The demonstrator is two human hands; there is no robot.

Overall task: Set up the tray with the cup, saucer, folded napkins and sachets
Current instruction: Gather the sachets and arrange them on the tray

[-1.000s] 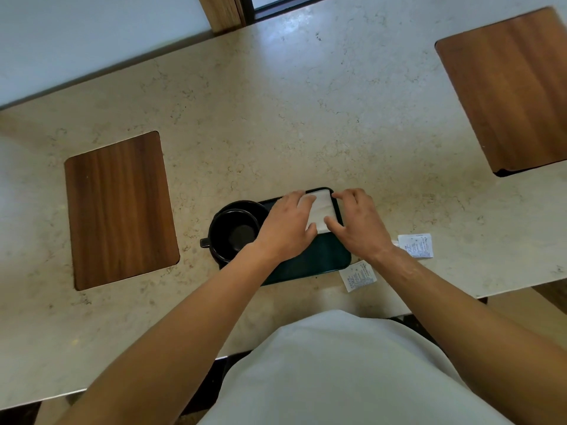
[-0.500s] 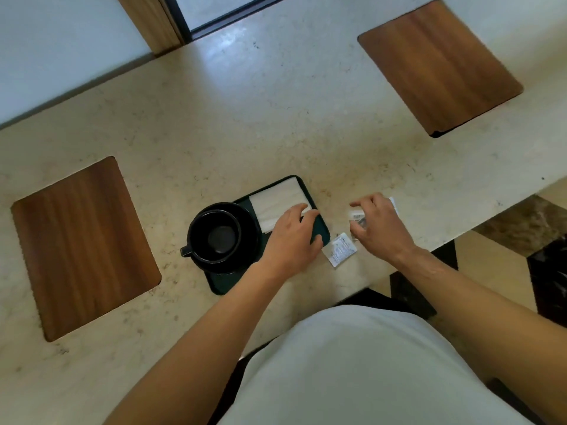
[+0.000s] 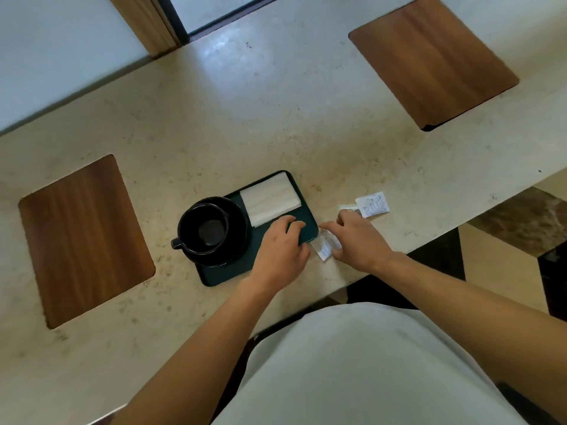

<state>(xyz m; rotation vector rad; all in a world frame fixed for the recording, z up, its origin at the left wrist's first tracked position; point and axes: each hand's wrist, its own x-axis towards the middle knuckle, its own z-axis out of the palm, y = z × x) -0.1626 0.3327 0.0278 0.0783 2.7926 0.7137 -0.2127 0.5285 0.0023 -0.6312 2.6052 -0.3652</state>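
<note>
While left hand (image 3: 280, 250) rests on tray (image 3: 214, 279), sachet (image 3: 325, 247) under right hand (image 3: 357, 240) fingers (image 3: 326, 226)

One head-worn wide-angle camera looked steeply down and forward over the wearer's torso at the stone counter (image 3: 276, 118), close above the dark green tray (image 3: 214, 279) near its front edge. The wall stood beyond the tray.
</note>
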